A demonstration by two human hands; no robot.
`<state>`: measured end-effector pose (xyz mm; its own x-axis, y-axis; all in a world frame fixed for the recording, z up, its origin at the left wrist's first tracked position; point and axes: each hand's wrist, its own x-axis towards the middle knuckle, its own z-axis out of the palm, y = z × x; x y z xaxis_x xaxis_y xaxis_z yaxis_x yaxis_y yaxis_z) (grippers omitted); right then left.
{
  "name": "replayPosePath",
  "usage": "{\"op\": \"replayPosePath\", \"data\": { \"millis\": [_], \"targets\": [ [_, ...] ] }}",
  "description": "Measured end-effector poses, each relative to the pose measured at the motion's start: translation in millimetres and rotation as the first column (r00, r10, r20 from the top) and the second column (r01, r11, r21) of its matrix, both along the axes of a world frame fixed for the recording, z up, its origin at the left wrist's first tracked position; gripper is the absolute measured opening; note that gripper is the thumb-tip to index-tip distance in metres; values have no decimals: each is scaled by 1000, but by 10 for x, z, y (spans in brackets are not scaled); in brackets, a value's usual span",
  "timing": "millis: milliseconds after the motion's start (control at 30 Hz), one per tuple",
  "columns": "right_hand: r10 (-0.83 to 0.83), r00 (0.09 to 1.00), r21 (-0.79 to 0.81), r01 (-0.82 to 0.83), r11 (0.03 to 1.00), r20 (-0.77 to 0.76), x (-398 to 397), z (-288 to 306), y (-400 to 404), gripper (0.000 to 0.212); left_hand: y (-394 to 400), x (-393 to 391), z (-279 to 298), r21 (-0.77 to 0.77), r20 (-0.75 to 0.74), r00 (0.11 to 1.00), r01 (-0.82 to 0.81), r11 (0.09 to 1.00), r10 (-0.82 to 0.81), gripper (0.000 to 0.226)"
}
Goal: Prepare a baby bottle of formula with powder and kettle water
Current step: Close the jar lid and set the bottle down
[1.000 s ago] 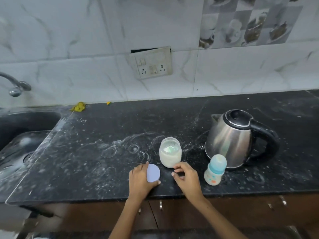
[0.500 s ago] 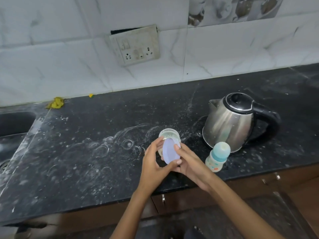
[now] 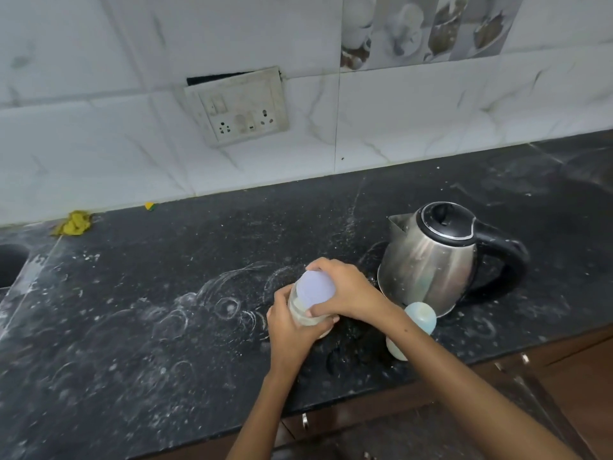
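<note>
We see the left hand (image 3: 292, 330) wrapped around the powder jar (image 3: 306, 315) near the counter's (image 3: 132, 327) front edge, and the right hand's (image 3: 348, 293) fingers closed on its lid (image 3: 314, 289). A crooked lid could jam or let powder spill. The baby bottle (image 3: 416, 323) stands just beside the right wrist, before the kettle (image 3: 431, 257); an elbow swing may topple it. Open counter lies left.

Left hand (image 3: 292, 330): curled round the side of the jar, fingers wrapped to the front, thumb up top.
Right hand (image 3: 345, 290): laid over the lid from the right, fingers (image 3: 323, 265) spread along its far edge.
Forearms: both bare, angled in from below.
</note>
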<state>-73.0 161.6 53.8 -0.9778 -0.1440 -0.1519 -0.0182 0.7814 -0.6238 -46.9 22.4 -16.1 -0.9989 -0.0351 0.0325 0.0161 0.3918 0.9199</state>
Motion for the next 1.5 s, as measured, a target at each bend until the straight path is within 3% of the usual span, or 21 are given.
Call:
{"op": "replayPosePath", "data": {
  "millis": [233, 500, 633, 767, 900, 933, 1033, 1067, 1167, 1233, 1300, 1367, 1500],
  "targets": [
    [185, 982, 148, -189, 971, 41, 2, 133, -112, 73, -140, 35, -111, 0, 13, 1000, -1, 1000, 1, 81],
    [416, 893, 287, -448, 846, 169, -73, 257, -193, 86, -147, 36, -120, 12, 22, 1000, -12, 1000, 12, 80],
    [281, 957, 530, -275, 802, 71, 23, 282, -368, 69, -145, 35, -132, 37, 31, 999, -8, 999, 7, 77],
    [84, 996, 640, -54, 766, -16, 72, 323, -334, 79, -147, 42, -140, 15, 15, 1000, -13, 1000, 13, 78],
    [56, 996, 527, -12, 850, -68, 116, 365, -135, 64, -149, 41, -148, 14, -7, 1000, -13, 1000, 13, 80],
    [114, 993, 456, -82, 886, -42, 125, 342, -119, 58, -152, 37, -149, 16, -4, 1000, -11, 1000, 11, 80],
    [308, 946, 297, -323, 899, 97, 185, 279, -167, 77, -149, 38, -147, 13, 12, 1000, -8, 1000, 8, 77],
    [300, 951, 319, -307, 897, 71, 199, 244, -195, 75, -146, 40, -144, 9, 14, 1000, -9, 1000, 9, 76],
    [90, 993, 385, -54, 921, -75, 168, 262, -222, 71, -137, 48, -134, -26, -10, 1000, -15, 1000, 15, 79],
    [74, 991, 398, -23, 917, -113, 138, 264, -168, 67, -138, 46, -140, -22, -8, 1000, -14, 1000, 14, 80],
    [231, 971, 380, -192, 905, -60, 126, 201, -107, 69, -148, 42, -151, 2, 14, 1000, -13, 1000, 13, 80],
    [391, 920, 259, -376, 890, -6, 131, 52, -61, 74, -160, 34, -179, 15, 29, 1000, -7, 1000, 6, 75],
    [397, 901, 123, -380, 917, -177, 132, -282, -61, 60, -150, 28, -183, 41, 18, 1000, -10, 999, 9, 68]
  ]
}}
